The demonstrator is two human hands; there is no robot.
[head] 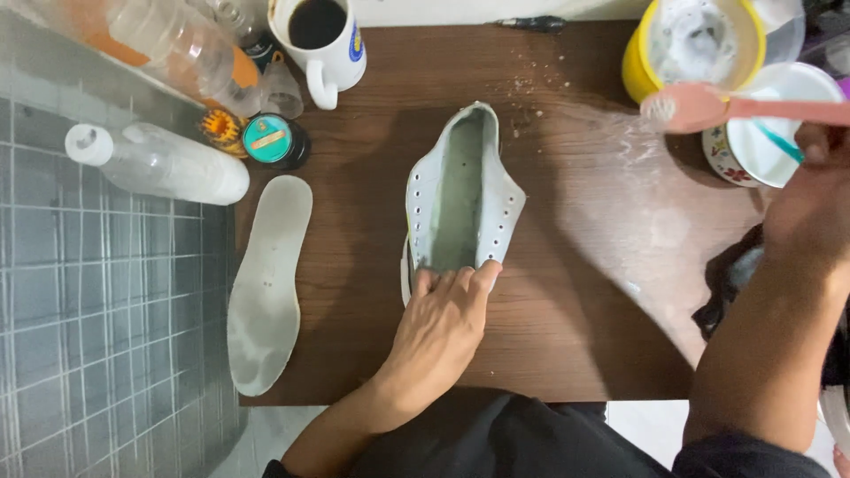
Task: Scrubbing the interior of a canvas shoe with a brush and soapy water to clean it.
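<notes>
A clear bottle (164,164) is lying on its side at the far left, half over the tiled floor (97,310), and beside it an insole (266,283) is resting flat on the tabletop (584,310) — apart from the shoe, so the inside is lying bare. A small round tin (270,140) and a mug (320,40) of dark liquid are sitting behind, clear of the wet patch. In the middle the left hand (443,323) is pressing down on the near end of the white shoe (460,195), fingers curled over its rim, pinning it with the opening facing up. At the right the right hand (810,199) is closed around a pink toothbrush (708,108), bristles foamy, hovering near a yellow cup (699,44) and a bowl (770,133) — both within easy dipping reach.
</notes>
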